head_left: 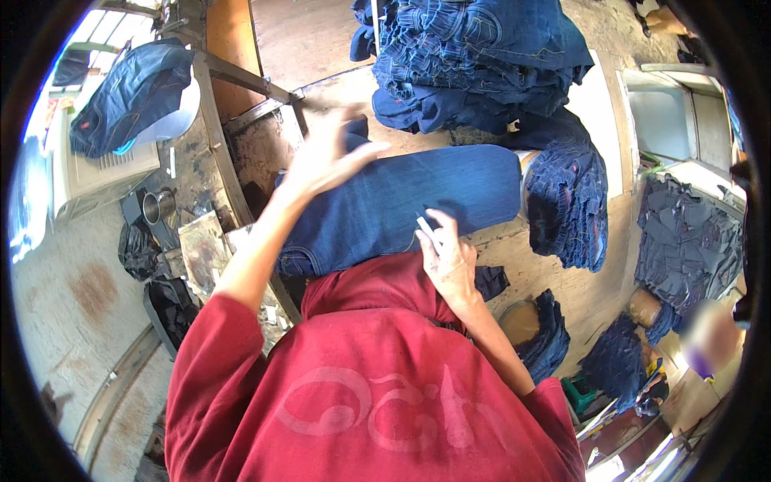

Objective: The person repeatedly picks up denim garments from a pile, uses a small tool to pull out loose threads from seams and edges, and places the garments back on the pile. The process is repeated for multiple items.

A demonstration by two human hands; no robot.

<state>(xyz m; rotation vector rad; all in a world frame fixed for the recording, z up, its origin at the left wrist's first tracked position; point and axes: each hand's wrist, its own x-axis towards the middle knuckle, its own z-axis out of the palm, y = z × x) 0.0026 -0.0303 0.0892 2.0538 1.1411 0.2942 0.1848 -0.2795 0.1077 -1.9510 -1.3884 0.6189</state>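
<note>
A pair of folded blue jeans (pixel 450 181) lies across in front of me, its waistband end at the left near my lap. My left hand (pixel 328 157) hovers at the jeans' far left part, slightly blurred, with fingers spread and nothing seen in them. Close to the near edge of the denim, my right hand (pixel 448 261) is closed around a slim, pale, stick-like tool (pixel 429 230) with a dark tip. The tool's exact kind cannot be made out.
A tall stack of jeans (pixel 482 64) stands beyond. More denim (pixel 569 205) drapes at the right. Dark garments (pixel 691 241) cover the floor farther right, where a blurred person (pixel 713 337) appears. At left are a metal cup (pixel 158 206) and a pale machine casing (pixel 104 169).
</note>
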